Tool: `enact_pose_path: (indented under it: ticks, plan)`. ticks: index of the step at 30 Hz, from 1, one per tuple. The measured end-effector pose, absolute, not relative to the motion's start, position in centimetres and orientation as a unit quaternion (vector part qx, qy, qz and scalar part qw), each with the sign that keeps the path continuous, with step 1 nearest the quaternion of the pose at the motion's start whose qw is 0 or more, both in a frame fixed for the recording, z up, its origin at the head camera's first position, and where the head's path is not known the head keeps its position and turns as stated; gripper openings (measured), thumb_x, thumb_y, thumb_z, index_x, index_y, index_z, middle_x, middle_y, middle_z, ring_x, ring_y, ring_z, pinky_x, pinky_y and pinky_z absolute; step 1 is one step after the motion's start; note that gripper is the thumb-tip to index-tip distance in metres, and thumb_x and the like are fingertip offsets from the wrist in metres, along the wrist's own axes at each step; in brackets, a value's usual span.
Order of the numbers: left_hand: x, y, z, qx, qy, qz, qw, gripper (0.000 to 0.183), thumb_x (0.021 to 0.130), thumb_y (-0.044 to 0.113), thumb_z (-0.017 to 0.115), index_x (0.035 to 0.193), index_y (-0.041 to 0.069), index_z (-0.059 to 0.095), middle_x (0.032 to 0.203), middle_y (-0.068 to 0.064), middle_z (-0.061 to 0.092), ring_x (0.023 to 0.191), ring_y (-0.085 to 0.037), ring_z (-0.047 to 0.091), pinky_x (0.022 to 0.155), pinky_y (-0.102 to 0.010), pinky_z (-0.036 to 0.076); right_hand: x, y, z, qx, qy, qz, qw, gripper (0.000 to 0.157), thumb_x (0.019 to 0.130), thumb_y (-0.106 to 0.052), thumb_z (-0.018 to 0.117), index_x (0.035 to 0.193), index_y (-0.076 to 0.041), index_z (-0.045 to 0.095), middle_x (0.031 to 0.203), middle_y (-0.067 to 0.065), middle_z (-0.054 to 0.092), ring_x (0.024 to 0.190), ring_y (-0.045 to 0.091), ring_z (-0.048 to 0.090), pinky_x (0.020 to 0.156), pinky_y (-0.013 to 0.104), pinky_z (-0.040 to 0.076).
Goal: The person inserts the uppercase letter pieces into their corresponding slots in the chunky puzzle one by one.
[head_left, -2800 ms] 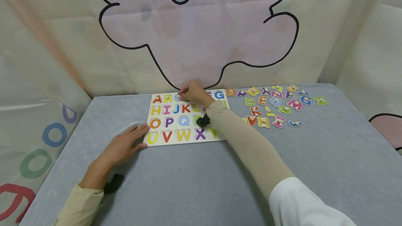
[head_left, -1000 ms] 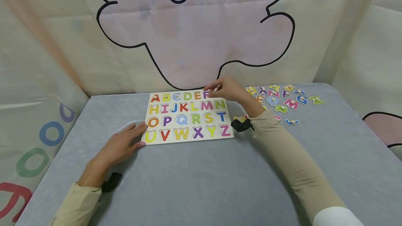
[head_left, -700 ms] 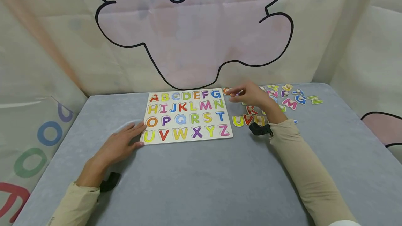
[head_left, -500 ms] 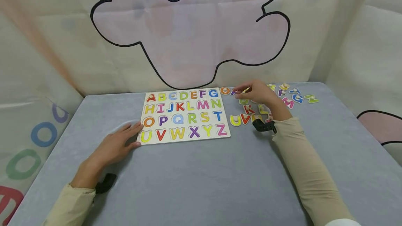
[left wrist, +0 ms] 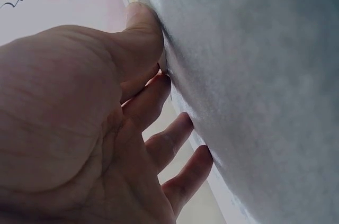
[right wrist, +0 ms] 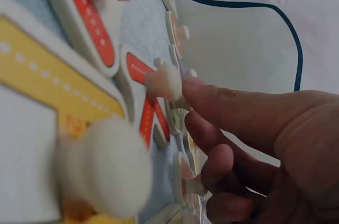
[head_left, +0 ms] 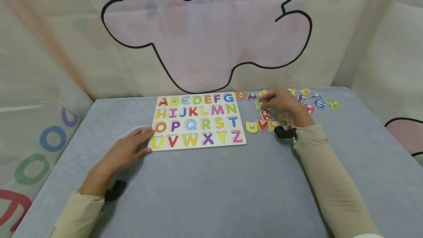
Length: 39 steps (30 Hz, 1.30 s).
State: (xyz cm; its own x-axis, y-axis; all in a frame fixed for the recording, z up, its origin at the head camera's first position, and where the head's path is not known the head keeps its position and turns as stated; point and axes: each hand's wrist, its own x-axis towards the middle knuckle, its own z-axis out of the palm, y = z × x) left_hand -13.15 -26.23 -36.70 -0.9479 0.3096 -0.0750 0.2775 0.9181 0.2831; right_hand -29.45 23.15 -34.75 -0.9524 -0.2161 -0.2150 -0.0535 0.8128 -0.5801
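A white alphabet puzzle board (head_left: 198,148) lies at the back of the table, with coloured letter slots. Knobbed pieces sit in its A, B and C places. My left hand (head_left: 123,151) rests against the board's left edge, fingers spread; the left wrist view shows the thumb and fingertips (left wrist: 181,124) along that edge. To the right of the board, my right hand (head_left: 285,104) reaches over loose letter pieces. Its thumb and forefinger are at the knob of the green letter D piece (head_left: 258,105) and appear to pinch it. The hand hides some pieces behind it.
Loose knobbed letters crowd the table right of the board, among them a red K (head_left: 266,115), a yellow U (head_left: 252,127), an orange O (head_left: 241,95) and a green Z (head_left: 335,104). A printed cloth wall (head_left: 205,47) stands directly behind the table.
My right hand has left the C place on the board, passed over the F and P, and come to the D piece. The left hand has stayed at the board's edge.
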Motion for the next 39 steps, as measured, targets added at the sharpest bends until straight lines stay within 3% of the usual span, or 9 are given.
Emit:
enact_pose_path:
  ticks: [12,23,29,39]
  plan:
    - [-13.3,-26.3,-36.8,0.156,0.977,0.132,0.056,0.064,0.093,0.025,0.068,0.15,0.011,0.043,0.156,-0.016,0.042,0.143,-0.048,0.035,0.103,-0.069,0.037,-29.6,22.8,-35.4,-0.051,0.955,-0.265,0.122,0.03,0.094,-0.032,0.069,0.119,-0.014,0.073,0.124,0.015,0.066,0.104,0.029,0.055,0.088,0.044,0.045]
    - [-13.1,-26.3,-36.8,0.154,0.977,0.138,0.054,0.064,0.093,0.025,0.068,0.151,0.011,0.043,0.156,-0.015,0.042,0.143,-0.047,0.035,0.102,-0.07,0.037,-29.1,20.4,-35.0,-0.095,0.948,-0.275,0.131,0.03,0.093,-0.03,0.072,0.118,-0.014,0.074,0.123,0.013,0.068,0.099,0.026,0.052,0.077,0.032,0.041]
    - [-13.1,-26.2,-36.8,0.156,0.976,0.14,0.052,0.064,0.093,0.026,0.068,0.15,0.011,0.044,0.156,-0.016,0.042,0.143,-0.047,0.035,0.102,-0.07,0.037,-29.0,20.1,-35.6,-0.114,0.948,-0.263,0.139,0.028,0.093,-0.03,0.072,0.118,-0.016,0.075,0.126,0.011,0.068,0.102,0.024,0.054,0.081,0.032,0.042]
    - [-13.1,-26.2,-36.7,0.154,0.977,0.139,0.054,0.064,0.093,0.025,0.069,0.15,0.011,0.044,0.156,-0.016,0.042,0.143,-0.047,0.035,0.102,-0.071,0.037,-29.1,20.2,-35.9,-0.114,0.945,-0.271,0.143,0.028,0.093,-0.027,0.071,0.12,-0.017,0.073,0.116,0.009,0.072,0.099,0.023,0.054,0.082,0.032,0.041]
